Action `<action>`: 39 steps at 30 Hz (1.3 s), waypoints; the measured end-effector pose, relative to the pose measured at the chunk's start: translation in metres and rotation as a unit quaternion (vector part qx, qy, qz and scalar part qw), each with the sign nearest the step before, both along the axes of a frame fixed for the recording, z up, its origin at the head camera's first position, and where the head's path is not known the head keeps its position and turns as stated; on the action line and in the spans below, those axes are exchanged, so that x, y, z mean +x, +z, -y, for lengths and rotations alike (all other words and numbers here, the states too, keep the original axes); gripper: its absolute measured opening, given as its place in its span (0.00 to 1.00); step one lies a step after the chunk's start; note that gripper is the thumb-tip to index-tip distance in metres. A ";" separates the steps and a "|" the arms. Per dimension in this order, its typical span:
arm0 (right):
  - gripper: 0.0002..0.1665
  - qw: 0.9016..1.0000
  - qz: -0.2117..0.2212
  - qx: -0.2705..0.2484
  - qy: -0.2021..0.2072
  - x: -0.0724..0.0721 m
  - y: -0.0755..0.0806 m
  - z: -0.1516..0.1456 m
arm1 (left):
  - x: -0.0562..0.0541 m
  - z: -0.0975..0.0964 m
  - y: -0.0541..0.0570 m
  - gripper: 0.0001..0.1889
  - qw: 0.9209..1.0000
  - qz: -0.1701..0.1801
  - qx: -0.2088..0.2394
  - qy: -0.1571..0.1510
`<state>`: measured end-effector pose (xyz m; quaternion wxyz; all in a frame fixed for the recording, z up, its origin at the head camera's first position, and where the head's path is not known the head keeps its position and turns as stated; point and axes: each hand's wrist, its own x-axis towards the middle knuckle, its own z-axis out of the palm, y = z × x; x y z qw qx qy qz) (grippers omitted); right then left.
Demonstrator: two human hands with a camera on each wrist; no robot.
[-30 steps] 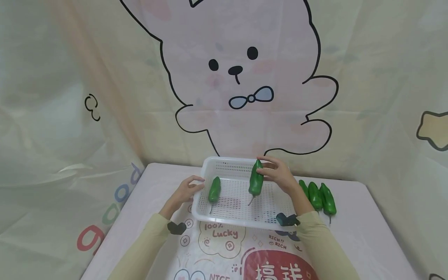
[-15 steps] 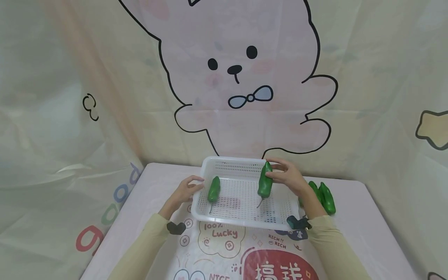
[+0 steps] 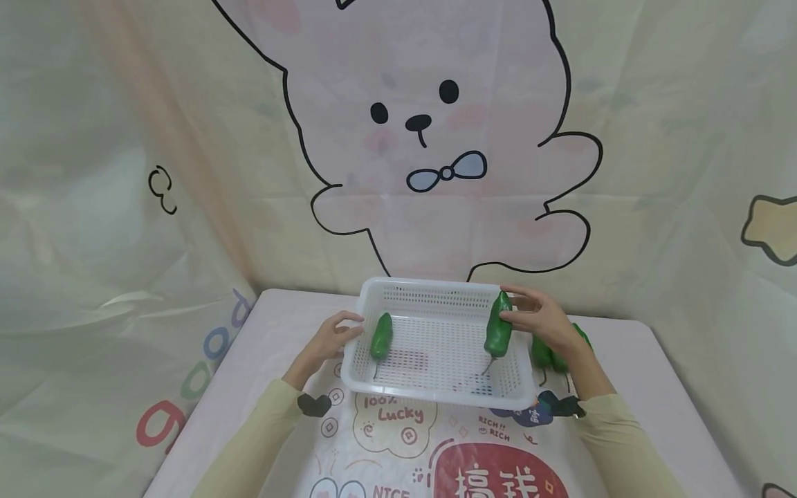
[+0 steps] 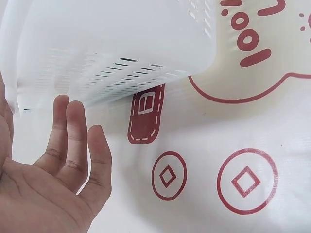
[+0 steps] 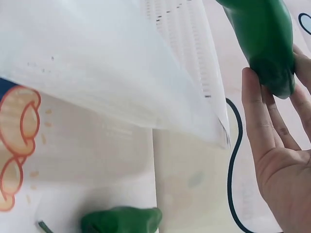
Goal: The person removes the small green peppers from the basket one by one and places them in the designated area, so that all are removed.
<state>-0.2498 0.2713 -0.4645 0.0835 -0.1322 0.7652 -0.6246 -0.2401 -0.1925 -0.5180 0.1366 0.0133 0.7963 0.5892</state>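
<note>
In the head view my right hand pinches a glossy green pepper near its tip. The pepper hangs over the right side of a white perforated plastic basket, thin stem pointing down. In the right wrist view the held pepper lies between thumb and fingers, beside the basket's rim. Another green pepper lies at the basket's left, stem towards me. My left hand holds the basket's left rim. In the left wrist view several fingers of that hand reach up to the basket's outer wall.
Several green peppers lie right of the basket, partly hidden behind my right wrist; one pepper shows low in the right wrist view. The table has a printed cover. A cartoon-printed curtain rises close behind it.
My right hand has moved right with the pepper, from mid-basket to the basket's right side, now covering more of the peppers on the table. The left hand and basket stay put.
</note>
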 end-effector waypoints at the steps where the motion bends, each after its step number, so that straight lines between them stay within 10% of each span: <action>1: 0.41 1.000 0.001 0.000 -0.003 0.001 0.000 -0.003 | 0.000 0.000 0.000 0.20 1.000 0.001 0.001 0.000; 39: 0.33 0.993 -0.039 0.080 -0.073 0.044 -0.018 -0.134 | -0.001 -0.001 -0.002 0.20 1.000 -0.002 -0.002 0.006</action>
